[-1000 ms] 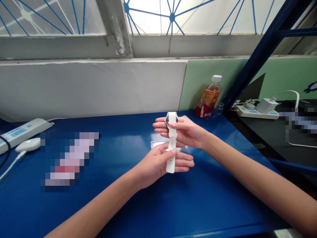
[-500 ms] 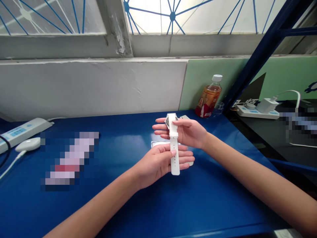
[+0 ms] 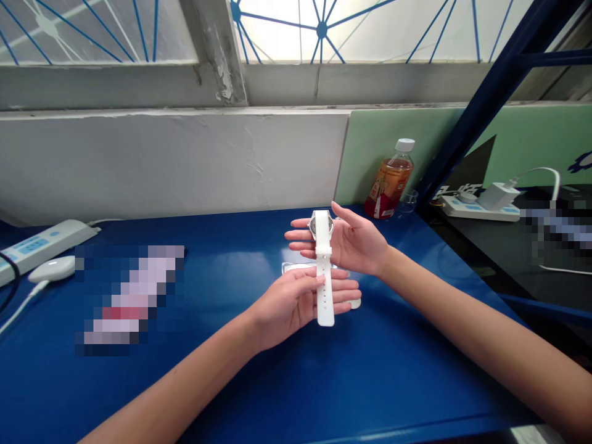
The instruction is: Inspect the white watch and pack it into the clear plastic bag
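Note:
A white wristwatch lies face down, its pale strap running lengthwise toward me. My left hand has its thumb pressed on the holed end of the strap, over fingers stretched out beneath it. Farther back, my right hand is palm up and open, its thumb raised off the watch. The back of the watch case rests over its extended fingers. Under the hands, a white object on the blue desk is mostly hidden, so I cannot tell its kind.
A drink bottle with a white cap stands by the green panel at the back. At left lie a white power strip, a white charger-like device and a blurred-out flat object. A blue metal post rises at right.
My right thumb has lifted off the watch and now points up and away. The left hand keeps its thumb on the strap, having shifted very slightly left.

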`<action>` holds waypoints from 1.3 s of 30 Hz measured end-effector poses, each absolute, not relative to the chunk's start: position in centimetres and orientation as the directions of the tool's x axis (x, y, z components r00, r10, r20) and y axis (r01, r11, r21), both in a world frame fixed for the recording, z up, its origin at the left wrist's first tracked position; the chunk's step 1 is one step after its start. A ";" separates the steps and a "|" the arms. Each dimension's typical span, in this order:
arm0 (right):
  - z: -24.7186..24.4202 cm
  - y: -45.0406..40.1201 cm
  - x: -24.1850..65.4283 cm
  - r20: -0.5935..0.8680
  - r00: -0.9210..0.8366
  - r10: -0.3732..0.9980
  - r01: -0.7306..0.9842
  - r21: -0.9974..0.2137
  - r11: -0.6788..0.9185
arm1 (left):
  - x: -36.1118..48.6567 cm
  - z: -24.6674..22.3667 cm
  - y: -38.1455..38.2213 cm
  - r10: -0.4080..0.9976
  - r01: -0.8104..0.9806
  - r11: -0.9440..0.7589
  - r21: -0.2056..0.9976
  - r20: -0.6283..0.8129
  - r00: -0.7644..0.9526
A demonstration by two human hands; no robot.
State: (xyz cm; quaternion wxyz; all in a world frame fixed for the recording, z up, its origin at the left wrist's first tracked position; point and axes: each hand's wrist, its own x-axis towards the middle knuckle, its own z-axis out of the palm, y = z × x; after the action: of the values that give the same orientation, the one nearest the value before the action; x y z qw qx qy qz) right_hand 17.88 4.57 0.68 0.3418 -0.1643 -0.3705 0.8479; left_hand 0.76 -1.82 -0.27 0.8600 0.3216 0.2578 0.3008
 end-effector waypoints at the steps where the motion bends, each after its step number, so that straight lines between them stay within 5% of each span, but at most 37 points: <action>1: 0.7 4.6 17.9 -0.025 -0.711 0.702 -0.455 -0.745 -0.488 | 0.8 -0.3 -1.8 0.684 -0.351 0.611 0.709 -0.250 0.686; 19: 0.4 4.8 18.1 -0.050 -0.661 0.748 -0.478 -0.741 -0.472 | 0.6 -0.5 -1.5 0.723 -0.363 0.579 0.730 -0.253 0.643; 28: -0.2 6.4 18.8 -0.046 -0.373 0.927 -0.716 -0.620 -0.319 | 0.0 0.8 -1.2 0.765 -0.510 0.589 0.626 -0.229 0.602; 35: -0.7 5.7 17.9 0.083 -0.400 0.913 -0.431 -0.896 -0.106 | 0.2 0.1 -1.1 0.845 -0.495 0.463 0.735 -0.198 0.496; 39: -0.6 5.1 17.7 0.161 -0.438 0.884 -0.313 -0.950 0.018 | 0.5 -0.5 -1.2 0.870 -0.436 0.381 0.815 -0.155 0.469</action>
State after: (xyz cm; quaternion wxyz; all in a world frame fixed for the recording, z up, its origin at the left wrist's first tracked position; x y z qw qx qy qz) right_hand 17.68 5.14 -0.64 0.4605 -0.2623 -0.5449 0.6498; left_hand 0.46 -1.22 -0.48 0.7758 0.3640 0.2975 0.4208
